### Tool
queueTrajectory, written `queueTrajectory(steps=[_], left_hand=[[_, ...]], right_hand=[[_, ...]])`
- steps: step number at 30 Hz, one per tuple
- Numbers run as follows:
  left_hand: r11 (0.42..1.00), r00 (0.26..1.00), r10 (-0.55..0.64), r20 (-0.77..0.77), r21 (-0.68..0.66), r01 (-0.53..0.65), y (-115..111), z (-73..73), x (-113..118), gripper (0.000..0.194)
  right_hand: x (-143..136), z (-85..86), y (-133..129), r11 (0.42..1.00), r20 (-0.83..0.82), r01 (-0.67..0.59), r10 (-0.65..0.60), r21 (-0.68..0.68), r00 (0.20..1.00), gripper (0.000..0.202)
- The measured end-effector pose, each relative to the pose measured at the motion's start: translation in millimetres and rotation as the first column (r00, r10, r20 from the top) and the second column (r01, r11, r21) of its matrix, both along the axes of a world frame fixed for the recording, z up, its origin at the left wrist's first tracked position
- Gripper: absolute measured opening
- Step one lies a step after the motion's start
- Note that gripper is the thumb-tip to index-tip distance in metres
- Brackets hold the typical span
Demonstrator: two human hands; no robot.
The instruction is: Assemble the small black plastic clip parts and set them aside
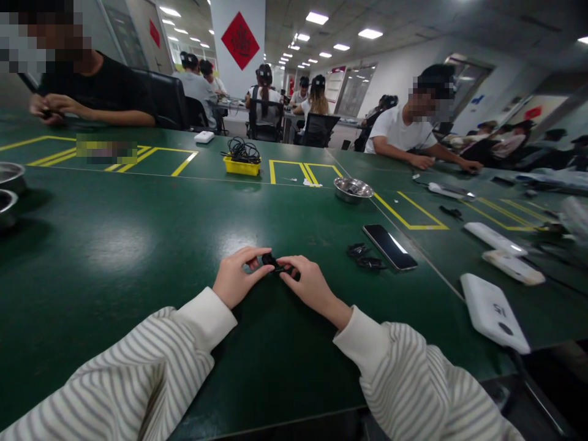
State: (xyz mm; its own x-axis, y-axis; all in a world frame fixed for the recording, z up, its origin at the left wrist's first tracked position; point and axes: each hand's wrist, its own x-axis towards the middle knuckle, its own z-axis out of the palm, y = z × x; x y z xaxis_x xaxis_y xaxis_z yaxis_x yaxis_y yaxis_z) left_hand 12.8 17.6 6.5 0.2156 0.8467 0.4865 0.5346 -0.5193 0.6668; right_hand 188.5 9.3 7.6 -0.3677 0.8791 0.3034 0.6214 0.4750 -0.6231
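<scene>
Over the green table (151,245), a small black object (277,266) is held between both hands; its exact kind is too small to tell. My left hand (239,274) pinches its left end between thumb and fingers. On the other end, my right hand (309,283) has its thumb and fingers closed. The two hands are close together, with the dark piece bridging the gap. To the right of them lie several small black pieces (371,263), beside a phone (389,246) with a dark screen.
A metal bowl (353,189) and a yellow box (242,166) of black cables stand farther back. White devices (495,311) lie at the right, two metal bowls (9,179) at the left edge. People sit across the table, one at left (101,86), one at right (399,128).
</scene>
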Motion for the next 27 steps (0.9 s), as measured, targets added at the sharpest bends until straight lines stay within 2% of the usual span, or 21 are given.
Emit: queueTrajectory(steps=[4, 7, 12, 17, 20, 23, 27], left_hand=[[0.998, 1.0, -0.011, -0.003, 0.069, 0.011, -0.7, 4.3, -1.4, 0.027], [0.995, 1.0, 0.025, -0.015, 0.095, -0.024, -3.8, 9.2, -8.0, 0.027], [0.999, 1.0, -0.008, -0.016, -0.034, 0.007, -14.6, 13.7, -17.1, 0.027], [0.988, 0.993, -0.069, -0.092, -0.147, 0.055, -27.4, 10.2, -15.9, 0.029], [0.98, 0.989, -0.082, -0.124, -0.19, 0.057, -28.6, 7.2, -15.4, 0.028], [0.974, 0.976, -0.121, -0.183, -0.209, 0.081, -26.3, 5.2, -15.7, 0.025], [0.977, 0.945, -0.153, -0.288, -0.19, 0.1, -25.0, 4.1, -15.3, 0.03]], right_hand=[[1.0, 1.0, -0.4, 1.0, -0.005, 0.008, -0.008, 0.003, 1.0, 0.028], [6.6, 3.7, 0.6, 1.0, 0.014, 0.004, -0.004, -0.006, 1.0, 0.026], [17.2, 2.5, 5.4, 1.0, 0.088, -0.026, 0.025, 0.011, 0.996, 0.014], [20.4, 3.2, 11.2, 0.999, 0.159, -0.027, 0.022, 0.027, 0.987, 0.011], [25.1, 13.3, 12.1, 0.997, 0.261, -0.032, 0.048, -0.065, 0.964, 0.009], [35.1, 23.5, 10.6, 0.983, 0.39, 0.023, 0.05, -0.181, 0.92, 0.005], [45.3, 26.5, 7.8, 0.985, 0.451, 0.067, 0.013, -0.162, 0.892, 0.007]])
